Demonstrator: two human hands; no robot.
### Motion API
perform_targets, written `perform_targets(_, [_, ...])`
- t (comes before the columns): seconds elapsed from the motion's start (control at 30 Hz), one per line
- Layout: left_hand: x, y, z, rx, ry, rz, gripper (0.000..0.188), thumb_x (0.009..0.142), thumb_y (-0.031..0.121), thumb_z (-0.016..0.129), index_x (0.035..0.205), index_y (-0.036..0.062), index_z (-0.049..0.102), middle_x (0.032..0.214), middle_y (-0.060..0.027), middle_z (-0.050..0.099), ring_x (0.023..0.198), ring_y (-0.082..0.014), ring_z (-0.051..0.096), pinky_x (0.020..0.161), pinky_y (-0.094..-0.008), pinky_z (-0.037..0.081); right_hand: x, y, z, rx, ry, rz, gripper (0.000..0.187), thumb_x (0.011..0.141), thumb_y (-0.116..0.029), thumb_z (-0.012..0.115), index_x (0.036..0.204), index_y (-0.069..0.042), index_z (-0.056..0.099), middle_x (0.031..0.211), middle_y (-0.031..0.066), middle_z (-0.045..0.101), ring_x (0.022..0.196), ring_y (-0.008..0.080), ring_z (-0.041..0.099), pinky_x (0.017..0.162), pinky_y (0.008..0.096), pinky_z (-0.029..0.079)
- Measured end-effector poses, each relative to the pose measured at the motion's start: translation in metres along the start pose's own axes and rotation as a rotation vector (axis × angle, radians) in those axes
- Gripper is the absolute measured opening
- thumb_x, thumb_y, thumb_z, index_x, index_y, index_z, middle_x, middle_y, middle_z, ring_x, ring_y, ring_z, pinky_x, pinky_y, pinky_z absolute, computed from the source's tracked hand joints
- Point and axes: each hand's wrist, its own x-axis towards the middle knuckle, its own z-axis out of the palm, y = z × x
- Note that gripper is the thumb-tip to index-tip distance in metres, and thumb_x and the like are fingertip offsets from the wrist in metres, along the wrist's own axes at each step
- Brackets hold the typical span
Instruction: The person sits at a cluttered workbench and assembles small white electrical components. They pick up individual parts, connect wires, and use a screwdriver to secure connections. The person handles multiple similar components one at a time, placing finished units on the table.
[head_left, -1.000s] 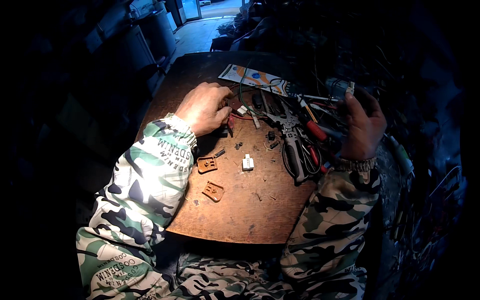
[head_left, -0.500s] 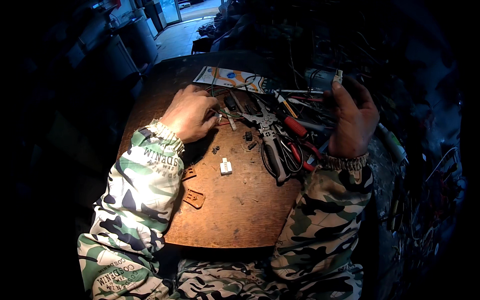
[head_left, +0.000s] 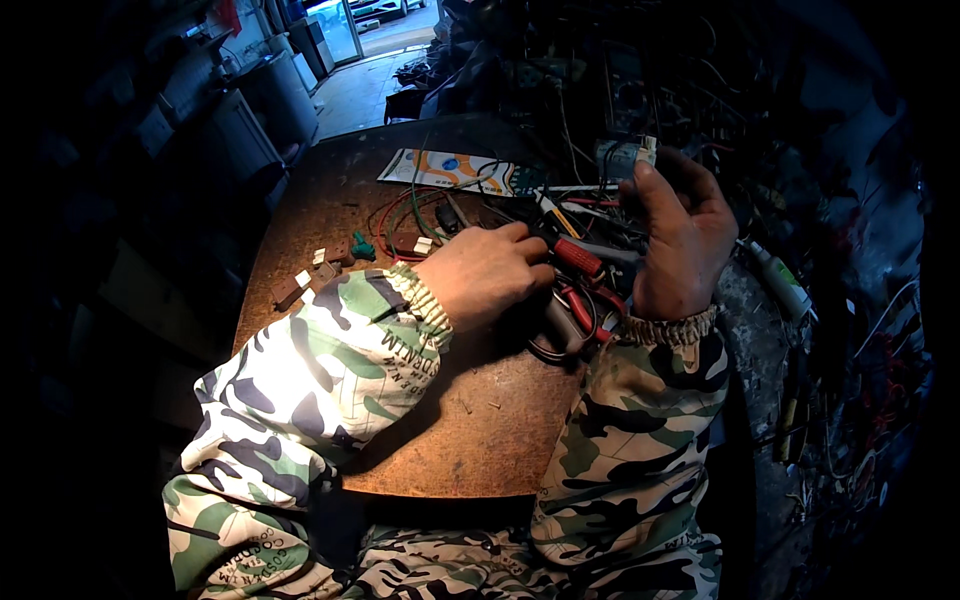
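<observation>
My left hand (head_left: 487, 275) is over the tool pile in the middle of the wooden table, its fingers curled downward. The fingertips and whatever is under them are hidden. Just beyond them lie a red-gripped tool (head_left: 578, 258) and red-handled pliers (head_left: 578, 308). Raised at the right, my right hand (head_left: 685, 230) pinches a small cream plastic connector (head_left: 648, 150) between thumb and fingers. Left of my left hand are a brown connector with a white end (head_left: 408, 243), more brown connector pieces (head_left: 292, 290) and a small green piece (head_left: 362, 246).
A printed white and orange packet (head_left: 455, 170) lies at the far side, with thin wires (head_left: 415, 205) across it. A yellow and white cutter-like tool (head_left: 556, 215) rests right of centre. A white bottle (head_left: 778, 280) stands among clutter at the right edge.
My left hand has moved right, from the wires to the tool pile, uncovering the brown connectors and green piece. Its arm now covers the white connector. My right hand has shifted slightly left.
</observation>
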Motion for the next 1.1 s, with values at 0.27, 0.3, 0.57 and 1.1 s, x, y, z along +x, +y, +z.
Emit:
perform_targets(0.27, [0.067,-0.030,-0.014,-0.376,0.021,-0.171,0.021,0.090,0.011,0.068,0.109,0.0041,0.072,0.101,-0.0161,0.070,0.092,-0.0332,0.070,0.077,-0.0415,0.059,0.001,-0.004,-0.002,0.037,0.078,-0.041,0.028,0.088,-0.001,0.072,0.113,0.007,0.062,0.096,0.0140,0.072,0.085,0.0163,0.070,0.080,0.0275,0.057])
perform_targets(0.3, [0.071,-0.030,-0.010,-0.415,-0.009,-0.163,0.019,0.090,0.011,0.067,0.107,0.0033,0.073,0.098,-0.0165,0.070,0.089,-0.0331,0.071,0.077,-0.0414,0.059,0.001,-0.003,-0.001,0.054,0.086,-0.064,0.028,0.088,-0.001,0.072,0.113,0.007,0.062,0.097,0.0141,0.072,0.086,0.0164,0.070,0.080,0.0277,0.057])
perform_targets(0.57, [0.030,-0.039,-0.033,-0.604,0.071,-0.318,0.023,0.094,0.005,0.064,0.117,0.0037,0.070,0.096,-0.0123,0.074,0.079,-0.0207,0.072,0.070,-0.0326,0.060,0.005,0.009,-0.010,-0.058,0.103,-0.079,0.033,0.088,-0.005,0.075,0.117,0.005,0.062,0.099,0.0127,0.071,0.088,0.0180,0.070,0.082,0.0304,0.059])
perform_targets(1.1, [-0.231,-0.036,-0.048,-0.177,0.768,-1.079,0.013,0.093,0.008,0.069,0.102,-0.0014,0.072,0.087,-0.0070,0.074,0.080,-0.0103,0.067,0.075,-0.0263,0.053,-0.009,0.013,0.013,-0.190,-0.033,-0.021,0.032,0.090,-0.007,0.074,0.119,0.003,0.065,0.104,0.0115,0.071,0.088,0.0165,0.068,0.079,0.0282,0.057])
